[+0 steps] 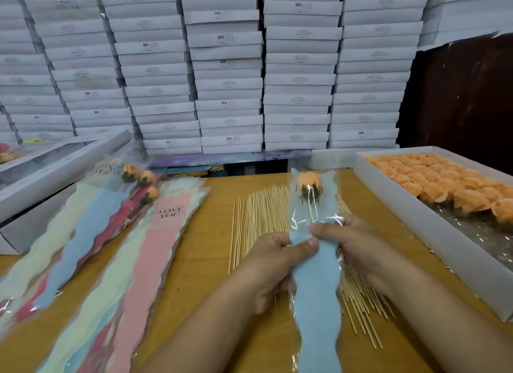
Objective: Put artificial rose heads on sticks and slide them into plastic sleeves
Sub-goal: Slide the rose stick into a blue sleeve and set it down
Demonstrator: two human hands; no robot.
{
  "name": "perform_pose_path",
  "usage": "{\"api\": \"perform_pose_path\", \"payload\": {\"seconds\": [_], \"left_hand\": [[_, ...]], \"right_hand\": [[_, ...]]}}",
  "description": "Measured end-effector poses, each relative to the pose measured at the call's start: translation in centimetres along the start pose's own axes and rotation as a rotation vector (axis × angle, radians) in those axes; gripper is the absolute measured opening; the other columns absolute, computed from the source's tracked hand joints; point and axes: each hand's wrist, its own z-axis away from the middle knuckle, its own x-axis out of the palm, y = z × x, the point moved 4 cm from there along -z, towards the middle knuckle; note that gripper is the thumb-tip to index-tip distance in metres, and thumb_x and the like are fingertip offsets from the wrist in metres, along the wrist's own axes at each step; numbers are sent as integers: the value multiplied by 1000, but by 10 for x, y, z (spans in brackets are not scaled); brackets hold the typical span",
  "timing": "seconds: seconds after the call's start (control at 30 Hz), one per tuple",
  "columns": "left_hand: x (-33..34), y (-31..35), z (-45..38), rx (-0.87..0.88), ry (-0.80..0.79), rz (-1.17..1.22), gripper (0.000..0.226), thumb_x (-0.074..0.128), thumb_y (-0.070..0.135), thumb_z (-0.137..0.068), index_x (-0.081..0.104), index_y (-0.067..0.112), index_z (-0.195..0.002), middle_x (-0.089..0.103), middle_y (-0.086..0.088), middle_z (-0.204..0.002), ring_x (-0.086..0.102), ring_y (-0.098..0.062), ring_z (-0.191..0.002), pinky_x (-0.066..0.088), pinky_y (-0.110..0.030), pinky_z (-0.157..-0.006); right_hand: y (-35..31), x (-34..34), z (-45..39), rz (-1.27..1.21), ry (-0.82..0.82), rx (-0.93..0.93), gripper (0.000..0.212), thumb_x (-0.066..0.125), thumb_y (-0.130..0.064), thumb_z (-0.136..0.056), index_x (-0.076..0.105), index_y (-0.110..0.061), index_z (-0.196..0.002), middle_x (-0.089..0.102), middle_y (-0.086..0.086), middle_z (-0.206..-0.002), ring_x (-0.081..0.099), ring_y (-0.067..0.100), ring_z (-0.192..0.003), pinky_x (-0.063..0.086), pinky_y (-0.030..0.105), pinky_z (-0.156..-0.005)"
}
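A blue plastic sleeve point(315, 295) stands upright over the table between both hands. Inside its clear top sits an orange rose head point(309, 183) with a green base on a stick. My left hand point(273, 261) grips the sleeve's left edge, thumb across the blue front. My right hand point(358, 250) pinches the right edge at the same height. Loose wooden sticks point(261, 214) lie spread on the table behind and under the sleeve.
An open white box of orange rose heads point(444, 183) sits at the right. Empty coloured sleeves point(155, 233) fan out at the left, with finished sleeved roses point(141, 181) above them. Flat grey boxes point(55, 161) lie far left; stacked white boxes point(227, 67) wall the back.
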Motion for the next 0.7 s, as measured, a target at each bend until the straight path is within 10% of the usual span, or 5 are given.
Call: {"api": "perform_pose_path", "payload": {"seconds": [0.2,0.7], "left_hand": [[5,-2,4,-115,-147,-87,26,73,17,-90,71,2,-111,77,-12,-99,74,-16,-75,56,-20,-53],[3,0,2,-61,-129,-57,28,72,16,-90,69,6,-116,77,-13,-104,75,-22,-87,61,-27,-64]], "right_hand": [[-4,-24,-10,-79,232,-109,14,66,-13,-90,72,-9,-102,77,13,-94,75,28,-80,58,39,-72],[0,-15,-10,-59,142,-80,14,66,-11,-92,72,-10,-104,78,8,-97,75,27,-88,59,38,-72]]}}
